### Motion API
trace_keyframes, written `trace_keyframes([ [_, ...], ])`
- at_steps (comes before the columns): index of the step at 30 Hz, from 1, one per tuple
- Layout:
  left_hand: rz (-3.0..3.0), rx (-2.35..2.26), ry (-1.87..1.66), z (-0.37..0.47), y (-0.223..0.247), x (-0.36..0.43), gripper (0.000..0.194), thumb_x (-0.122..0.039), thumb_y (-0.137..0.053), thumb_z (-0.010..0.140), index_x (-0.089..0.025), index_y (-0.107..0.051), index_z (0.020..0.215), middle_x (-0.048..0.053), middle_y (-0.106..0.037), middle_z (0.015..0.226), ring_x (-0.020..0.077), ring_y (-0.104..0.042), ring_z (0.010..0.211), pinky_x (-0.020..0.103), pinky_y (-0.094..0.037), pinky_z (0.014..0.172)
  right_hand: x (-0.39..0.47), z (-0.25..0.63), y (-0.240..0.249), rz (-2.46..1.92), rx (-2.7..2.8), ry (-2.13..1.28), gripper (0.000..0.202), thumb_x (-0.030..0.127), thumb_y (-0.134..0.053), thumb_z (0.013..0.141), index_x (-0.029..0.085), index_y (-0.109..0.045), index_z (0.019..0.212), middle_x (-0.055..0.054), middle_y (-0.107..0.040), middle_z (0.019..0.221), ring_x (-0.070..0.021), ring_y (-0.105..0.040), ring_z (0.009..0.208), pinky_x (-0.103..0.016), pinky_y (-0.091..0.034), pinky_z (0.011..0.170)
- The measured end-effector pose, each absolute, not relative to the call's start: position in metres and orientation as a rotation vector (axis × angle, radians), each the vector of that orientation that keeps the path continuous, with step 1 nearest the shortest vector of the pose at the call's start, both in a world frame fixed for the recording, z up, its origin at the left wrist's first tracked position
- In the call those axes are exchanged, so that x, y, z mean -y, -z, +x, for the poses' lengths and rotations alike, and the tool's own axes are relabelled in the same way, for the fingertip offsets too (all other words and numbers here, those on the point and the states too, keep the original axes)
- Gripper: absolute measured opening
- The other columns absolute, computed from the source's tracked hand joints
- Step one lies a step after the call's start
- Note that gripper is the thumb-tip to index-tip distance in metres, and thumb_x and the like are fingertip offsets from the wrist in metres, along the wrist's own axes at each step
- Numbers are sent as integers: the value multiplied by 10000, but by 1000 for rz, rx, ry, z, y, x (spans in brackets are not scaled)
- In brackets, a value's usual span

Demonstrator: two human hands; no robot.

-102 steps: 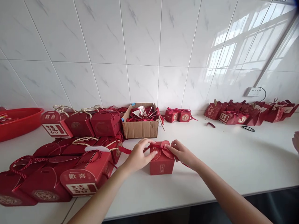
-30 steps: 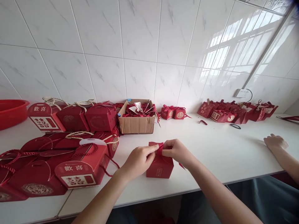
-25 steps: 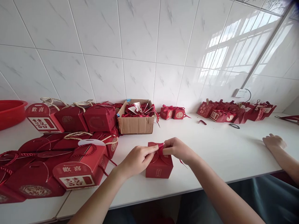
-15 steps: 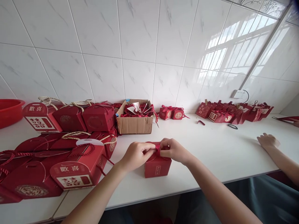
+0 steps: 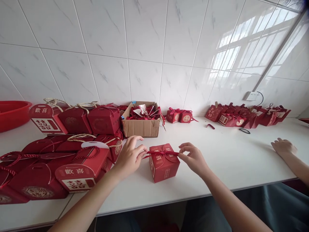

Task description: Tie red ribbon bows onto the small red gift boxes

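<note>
A small red box (image 5: 165,167) with gold print stands on the white table in front of me. A red ribbon (image 5: 164,153) runs across its top through the closed flaps. My left hand (image 5: 131,154) pinches the ribbon's left end beside the box, thumb against fingers. At the box's right side, my right hand (image 5: 191,157) pinches the other end. The ribbon is stretched between both hands, and neither hand touches the box.
Larger red boxes (image 5: 74,178) with rope handles are stacked at left. Behind are a cardboard box (image 5: 141,128) of ribbons and two small tied boxes (image 5: 180,116). More red boxes (image 5: 233,120), a black loop (image 5: 244,130) and another person's hand (image 5: 285,146) are at right.
My hands have moved apart from the middle of the box top, pulling the ribbon out to both sides. The box top now shows, and the box is turned slightly.
</note>
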State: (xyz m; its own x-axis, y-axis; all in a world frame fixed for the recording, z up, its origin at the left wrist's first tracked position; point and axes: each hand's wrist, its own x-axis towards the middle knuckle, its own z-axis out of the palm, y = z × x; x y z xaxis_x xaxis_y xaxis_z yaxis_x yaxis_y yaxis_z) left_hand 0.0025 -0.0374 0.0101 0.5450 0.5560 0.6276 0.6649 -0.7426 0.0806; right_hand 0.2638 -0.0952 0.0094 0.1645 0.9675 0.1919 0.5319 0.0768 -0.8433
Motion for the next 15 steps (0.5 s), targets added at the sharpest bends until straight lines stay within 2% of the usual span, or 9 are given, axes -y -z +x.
trace_keyframes([
  [6, -2572, 1098, 962, 3, -15, 39, 210, -166, -441, 870, -192, -640, 806, 103, -497, 1049, 280, -484, 1067, 441, -444, 861, 103, 261, -9, -1563, 1580, -481, 86, 230, -543, 707, 200, -583, 637, -78, -579, 1075, -270, -531, 1043, -385, -448, 793],
  [8, -2600, 1115, 994, 2, -11, 38, 218, -171, -428, 878, -197, -632, 807, 97, -511, 1047, 282, -484, 1116, 438, -446, 887, 104, 267, -6, -1485, 1638, -486, 97, 237, -555, 736, 201, -571, 648, -84, -568, 1105, -273, -511, 1096, -425, -422, 882],
  [10, -2706, 1125, 1031, -1, -3, 40, 227, -178, -400, 894, -211, -625, 887, 96, -530, 1099, 265, -494, 1153, 420, -455, 914, 102, 277, 1, -1316, 1728, -638, 62, 267, -569, 780, 215, -596, 759, -82, -519, 1232, -260, -454, 1208, -441, -361, 990],
  [11, -2777, 1140, 1051, -2, 3, 42, 240, -188, -389, 903, -223, -604, 1003, 99, -533, 1156, 252, -499, 1172, 408, -458, 932, 99, 282, 5, -1206, 1765, -779, 116, 290, -586, 790, 238, -605, 892, -77, -454, 1335, -248, -402, 1275, -433, -340, 1024],
  [12, -2853, 1168, 1067, -3, 11, 45, 301, -202, -381, 913, -237, -528, 1173, 107, -521, 1233, 236, -498, 1195, 397, -456, 954, 96, 286, 10, -1093, 1781, -939, 310, 316, -618, 782, 278, -560, 1084, -70, -350, 1439, -236, -333, 1338, -421, -332, 1041],
  [13, -2907, 1216, 1085, -3, 19, 49, 438, -225, -386, 919, -243, -350, 1355, 122, -487, 1317, 228, -472, 1241, 398, -438, 992, 93, 288, 16, -1003, 1793, -1085, 589, 335, -672, 746, 326, -424, 1281, -67, -220, 1517, -230, -253, 1387, -418, -318, 1058],
  [14, -2931, 1306, 1091, -3, 27, 54, 611, -246, -390, 923, -237, -97, 1460, 141, -437, 1390, 221, -433, 1289, 403, -418, 1023, 90, 287, 22, -957, 1807, -1171, 878, 345, -734, 688, 357, -233, 1409, -72, -105, 1555, -232, -170, 1418, -425, -287, 1079],
  [15, -2947, 1400, 1064, -3, 34, 59, 745, -254, -389, 924, -216, 123, 1464, 164, -389, 1436, 221, -405, 1316, 408, -416, 1030, 87, 285, 28, -961, 1840, -1194, 1087, 344, -781, 635, 356, -72, 1458, -84, -31, 1566, -237, -96, 1433, -437, -238, 1103],
])
